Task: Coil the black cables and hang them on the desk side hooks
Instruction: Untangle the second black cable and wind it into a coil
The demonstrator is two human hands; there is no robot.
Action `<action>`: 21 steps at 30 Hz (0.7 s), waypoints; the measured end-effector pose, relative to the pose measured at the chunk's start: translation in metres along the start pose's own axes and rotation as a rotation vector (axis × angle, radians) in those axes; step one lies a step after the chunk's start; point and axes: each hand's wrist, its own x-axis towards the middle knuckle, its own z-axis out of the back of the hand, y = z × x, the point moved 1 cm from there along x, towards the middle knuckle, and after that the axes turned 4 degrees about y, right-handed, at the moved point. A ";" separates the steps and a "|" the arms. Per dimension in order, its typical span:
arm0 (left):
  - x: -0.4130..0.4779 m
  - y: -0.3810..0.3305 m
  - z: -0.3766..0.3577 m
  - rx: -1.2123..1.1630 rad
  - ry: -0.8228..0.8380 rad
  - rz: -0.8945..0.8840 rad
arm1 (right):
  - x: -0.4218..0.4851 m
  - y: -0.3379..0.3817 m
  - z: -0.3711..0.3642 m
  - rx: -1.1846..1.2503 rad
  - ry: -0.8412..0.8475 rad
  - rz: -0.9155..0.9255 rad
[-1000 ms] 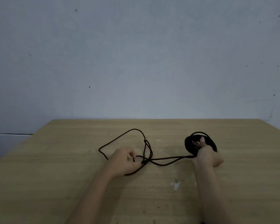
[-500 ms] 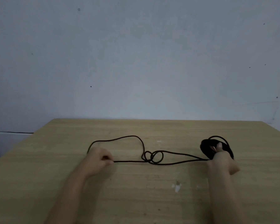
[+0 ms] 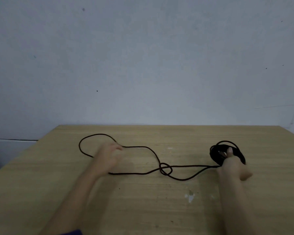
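Observation:
A thin black cable (image 3: pixel 139 147) lies loose across the wooden desk (image 3: pixel 143 209), with a small knot-like loop (image 3: pixel 165 169) near its middle. Its right part is wound into a black coil (image 3: pixel 215 154), which my right hand (image 3: pixel 232 168) grips, thumb up through the coil. My left hand (image 3: pixel 109 155) is blurred by motion and sits over the cable's left side, its fingertips at the upper strand. I cannot make out whether it pinches that strand. A lower strand runs out from under its wrist. No hooks are in view.
A plain grey wall stands behind the desk's far edge. The desk's left edge (image 3: pixel 24 155) runs diagonally, with a white ledge beyond it. A small white mark (image 3: pixel 190 197) is on the desk top in front of the cable.
My left hand has let the lower strand go slack and moved forward to the upper strand. The cable, pulled taut half a second ago, now lies in loose curves. The right hand keeps the coil.

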 end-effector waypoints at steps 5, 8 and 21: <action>-0.002 -0.074 -0.084 -0.082 0.604 -0.266 | -0.001 0.001 0.003 -0.118 0.011 0.001; 0.009 -0.074 -0.106 -0.067 0.647 -0.196 | -0.004 0.005 0.004 -0.100 0.015 -0.016; 0.013 0.049 -0.019 0.410 -0.030 0.203 | -0.005 0.007 0.004 0.002 0.036 0.014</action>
